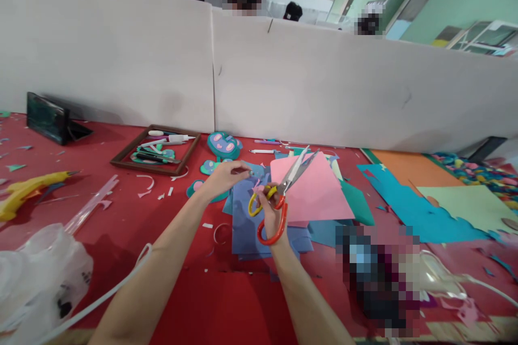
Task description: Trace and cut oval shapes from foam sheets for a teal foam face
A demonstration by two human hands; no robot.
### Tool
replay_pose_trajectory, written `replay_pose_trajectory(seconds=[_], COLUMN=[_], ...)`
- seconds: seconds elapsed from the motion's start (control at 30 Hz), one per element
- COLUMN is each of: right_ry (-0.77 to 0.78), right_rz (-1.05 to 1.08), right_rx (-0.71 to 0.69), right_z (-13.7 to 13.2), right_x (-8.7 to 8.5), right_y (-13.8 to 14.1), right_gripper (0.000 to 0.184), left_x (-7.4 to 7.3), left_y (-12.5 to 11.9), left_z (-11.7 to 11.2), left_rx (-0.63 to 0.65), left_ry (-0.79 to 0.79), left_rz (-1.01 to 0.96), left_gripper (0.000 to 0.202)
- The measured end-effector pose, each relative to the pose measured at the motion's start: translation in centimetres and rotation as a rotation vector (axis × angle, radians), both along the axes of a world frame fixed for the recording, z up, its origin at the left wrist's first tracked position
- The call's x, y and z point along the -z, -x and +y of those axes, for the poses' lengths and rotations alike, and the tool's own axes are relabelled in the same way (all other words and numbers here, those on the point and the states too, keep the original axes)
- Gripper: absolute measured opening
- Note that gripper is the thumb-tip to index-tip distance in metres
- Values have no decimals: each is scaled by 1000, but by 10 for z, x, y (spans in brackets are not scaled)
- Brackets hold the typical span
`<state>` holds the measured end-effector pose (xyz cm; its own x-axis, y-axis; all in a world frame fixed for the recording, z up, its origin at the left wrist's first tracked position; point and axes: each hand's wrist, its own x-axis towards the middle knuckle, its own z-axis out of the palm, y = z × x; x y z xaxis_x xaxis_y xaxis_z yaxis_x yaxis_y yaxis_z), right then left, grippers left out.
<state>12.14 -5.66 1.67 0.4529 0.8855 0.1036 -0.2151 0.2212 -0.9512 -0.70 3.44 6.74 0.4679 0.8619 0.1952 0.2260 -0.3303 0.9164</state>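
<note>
My right hand [272, 214] is closed on a pair of scissors [286, 186] with red and yellow handles, its blades pointing up and away and slightly parted. A small pink paper scrap [259, 188] shows by its fingertips. My left hand [230, 177] reaches in beside it with the fingers pinched together; whatever lies between them is too small to make out. Beneath both hands spread blue paper sheets [246, 226], and a pink sheet [319, 188] lies behind the scissors. Blue-green cut-out shapes with pink spots [223, 145] sit just beyond my left hand.
A brown frame [156, 168] holding pens and tools stands back left, near a dark tablet [47, 118]. A yellow glue gun [32, 191] and plastic bag [44, 275] lie left. Coloured sheets [421, 210] cover the right. A white partition [324, 81] closes the back.
</note>
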Motion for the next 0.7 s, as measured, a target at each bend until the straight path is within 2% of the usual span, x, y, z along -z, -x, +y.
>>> replay_pose_trajectory(seconds=[0.1, 0.2, 0.3, 0.53, 0.7], right_ry=[-31, -59, -86, -41, -42], right_rz=[-21, -39, -31, -59, -92], right_rx=[80, 77, 64, 74, 108], right_z=[2, 3, 4, 4, 3], right_x=[5, 10, 13, 9, 6], right_y=[-1, -1, 0, 2, 1], right_gripper=[29, 27, 26, 27, 27], left_x=[-10, -17, -18, -9, -12], left_y=[-4, -10, -14, -12, -11], left_z=[-10, -22, -27, -19, -19], left_rx=[2, 65, 90, 100, 68], left_ry=[-104, -213, -294, -306, -272], left_rz=[159, 346, 467, 534, 537], left_gripper=[12, 12, 13, 16, 20])
